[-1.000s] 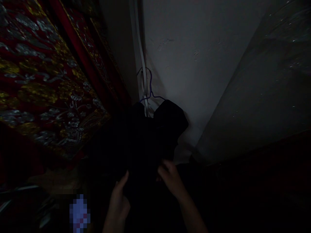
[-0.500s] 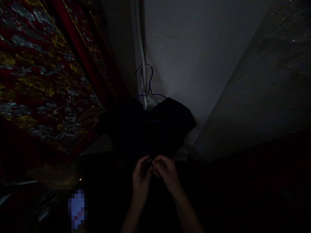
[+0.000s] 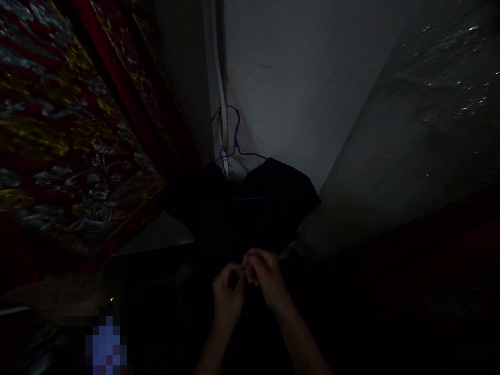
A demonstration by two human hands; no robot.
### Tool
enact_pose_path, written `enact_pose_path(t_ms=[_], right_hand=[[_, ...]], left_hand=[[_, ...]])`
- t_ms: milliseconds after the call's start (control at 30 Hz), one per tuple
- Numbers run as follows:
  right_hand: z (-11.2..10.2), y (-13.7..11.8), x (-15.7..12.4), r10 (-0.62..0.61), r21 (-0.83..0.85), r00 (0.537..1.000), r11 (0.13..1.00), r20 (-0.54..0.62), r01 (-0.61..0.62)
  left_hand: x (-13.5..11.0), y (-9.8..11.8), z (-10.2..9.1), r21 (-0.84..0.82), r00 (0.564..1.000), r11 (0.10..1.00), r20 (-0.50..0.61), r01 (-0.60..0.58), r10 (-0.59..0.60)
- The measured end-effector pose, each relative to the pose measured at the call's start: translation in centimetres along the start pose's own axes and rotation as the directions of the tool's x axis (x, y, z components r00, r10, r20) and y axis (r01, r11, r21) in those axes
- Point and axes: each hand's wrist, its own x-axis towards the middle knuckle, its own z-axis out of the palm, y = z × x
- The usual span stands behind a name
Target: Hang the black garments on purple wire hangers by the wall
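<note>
A black short-sleeved garment (image 3: 273, 203) hangs on a thin purple hanger (image 3: 236, 140), in front of me at the middle of the view. Low on its front, my left hand (image 3: 228, 289) is closed, thumb and forefinger brought together in a ring. Touching it or very close, my right hand (image 3: 263, 273) is also closed, with its fingers curled in a pinch. It is too dark to make out what lies between the fingertips, and the lower part of the garment is lost in shadow.
The hanger hooks onto a pale strap or cable (image 3: 219, 78) along the grey wall (image 3: 304, 62). Red cloth with gold and silver decoration (image 3: 101, 156) hangs at left. A shiny translucent sheet (image 3: 422, 120) covers the right side. A blurred-out blue patch (image 3: 106, 349) is at lower left.
My left hand's thumb and forefinger have closed together, and its fingertips have come down slightly beside the right hand. The right hand has barely moved. The view has shifted a little.
</note>
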Motion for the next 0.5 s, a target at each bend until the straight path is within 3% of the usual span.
enact_pose_path(t_ms=[167,267,400,500], right_hand=[[-0.5,-8.6,5.4,-0.242,-0.081,0.968,0.966,0.067,0.247],[-0.1,-12.9,7.5,-0.311,-0.061,0.948,0.947,0.064,0.315],[0.3,-14.4,7.6,-0.396,-0.049,0.916,0.916,0.060,0.399],[0.0,-13.8,7.0,-0.470,-0.083,0.882,0.878,0.042,0.472]], left_hand=[[-0.4,-1.2,2.0,0.099,0.999,0.994,0.025,-0.040,0.038],[0.3,-2.9,2.9,0.095,0.998,0.995,0.060,-0.011,0.005],[2.7,-3.9,3.2,0.109,0.984,0.994,0.176,0.004,-0.024],[5.0,-1.5,2.5,0.130,0.958,0.989,0.287,-0.063,0.023]])
